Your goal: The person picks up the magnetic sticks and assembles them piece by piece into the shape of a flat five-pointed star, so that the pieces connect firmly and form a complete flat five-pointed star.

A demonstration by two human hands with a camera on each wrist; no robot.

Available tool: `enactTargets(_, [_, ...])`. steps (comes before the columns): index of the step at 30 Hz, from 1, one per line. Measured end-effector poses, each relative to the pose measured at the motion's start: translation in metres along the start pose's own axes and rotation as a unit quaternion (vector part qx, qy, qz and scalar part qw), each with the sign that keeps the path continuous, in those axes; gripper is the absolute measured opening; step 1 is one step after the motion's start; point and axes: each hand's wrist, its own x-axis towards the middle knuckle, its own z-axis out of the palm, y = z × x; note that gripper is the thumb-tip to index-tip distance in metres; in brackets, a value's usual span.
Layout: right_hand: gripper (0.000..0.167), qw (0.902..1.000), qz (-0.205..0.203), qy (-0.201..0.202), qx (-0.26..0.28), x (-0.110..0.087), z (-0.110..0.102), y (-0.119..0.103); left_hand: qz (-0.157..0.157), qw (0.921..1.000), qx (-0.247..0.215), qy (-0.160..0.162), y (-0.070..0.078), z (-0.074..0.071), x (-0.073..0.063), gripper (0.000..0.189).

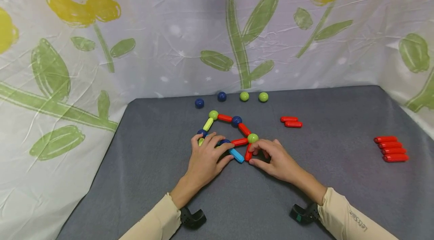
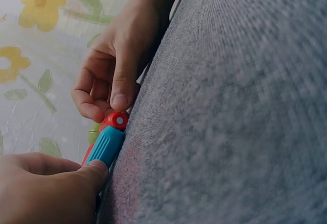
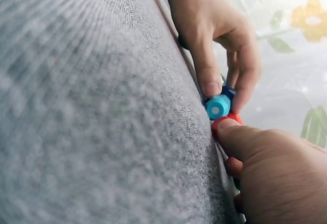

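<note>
A flat figure of magnetic rods and balls lies on the table. My left hand (image 1: 205,161) reaches over its left side and pinches a light blue magnetic rod (image 1: 236,155) near the navy ball (image 1: 224,142), which its fingers partly cover. Between thumb and fingers, my right hand (image 1: 276,161) holds a red magnetic rod (image 1: 248,153), whose far end meets a green ball (image 1: 252,138). In the left wrist view, the near ends of the light blue rod (image 2: 106,145) and red rod (image 2: 118,119) lie close together. Whether they touch is unclear.
Behind the figure stand loose navy balls (image 1: 199,103) and green balls (image 1: 263,97). Two red rods (image 1: 291,124) lie to the right, with a row of several more (image 1: 395,150) farther right. A flowered cloth (image 1: 169,44) hangs behind the grey table (image 1: 339,119).
</note>
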Motion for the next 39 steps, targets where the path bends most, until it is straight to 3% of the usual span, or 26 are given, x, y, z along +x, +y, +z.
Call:
enactTargets(5, [0.026, 0.9996, 0.018, 0.013, 0.017, 0.0, 0.0, 0.0, -0.009, 0.9999, -0.006, -0.006, 0.001, 0.0, 0.0, 0.035])
enactTargets(10, [0.021, 0.994, 0.056, 0.058, 0.075, 0.002, 0.001, 0.001, -0.03, 0.9991, -0.026, -0.016, -0.002, -0.003, 0.0, 0.043])
enactTargets(17, [0.023, 0.9799, 0.117, 0.116, 0.112, 0.005, -0.002, 0.007, -0.057, 0.9943, -0.07, -0.058, -0.023, -0.008, 0.004, 0.045])
enactTargets(22, [0.03, 0.9781, 0.145, 0.11, 0.101, 0.015, -0.006, 0.014, -0.091, 0.9866, -0.102, -0.09, -0.04, -0.009, 0.002, 0.038])
enactTargets(26, [0.035, 0.9734, 0.162, 0.128, 0.1, 0.033, -0.007, 0.025, -0.118, 0.9768, -0.147, -0.102, -0.045, -0.006, 0.0, 0.038])
enactTargets(33, [0.04, 0.9617, 0.18, 0.195, 0.069, 0.065, -0.001, 0.05, -0.142, 0.9607, -0.22, -0.091, -0.046, -0.003, -0.003, 0.036])
enactTargets(39, [0.049, 0.9508, 0.198, 0.233, 0.05, 0.085, 0.0, 0.068, -0.147, 0.9553, -0.241, -0.087, -0.045, -0.004, -0.003, 0.035])
